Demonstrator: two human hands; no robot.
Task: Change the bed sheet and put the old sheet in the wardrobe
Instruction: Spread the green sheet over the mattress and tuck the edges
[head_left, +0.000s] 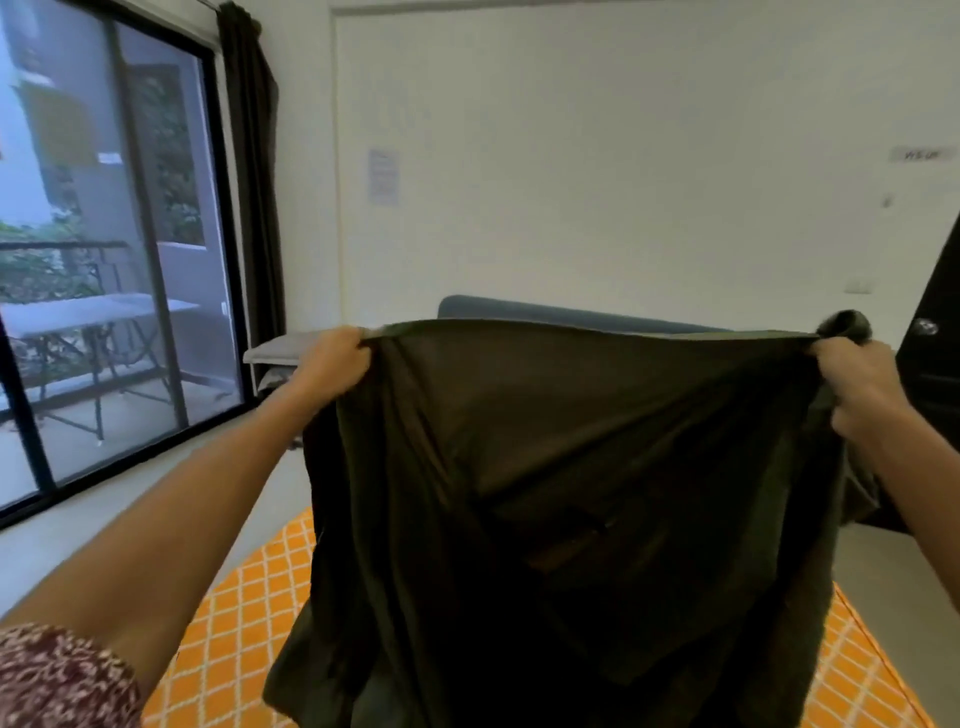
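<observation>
Both hands up: left hand (332, 358) and right hand (862, 384) each pinch a top corner of the dark sheet (571, 493), which hangs stretched between them over the orange patterned bed (239, 613).

A single wide-angle view from a camera worn on the person's head, looking forward and slightly down across the bed (244, 613) toward a white wall (597, 156). Both outstretched arms fill the near foreground, close to the lens. A glass door (104, 249) lies left.
</observation>
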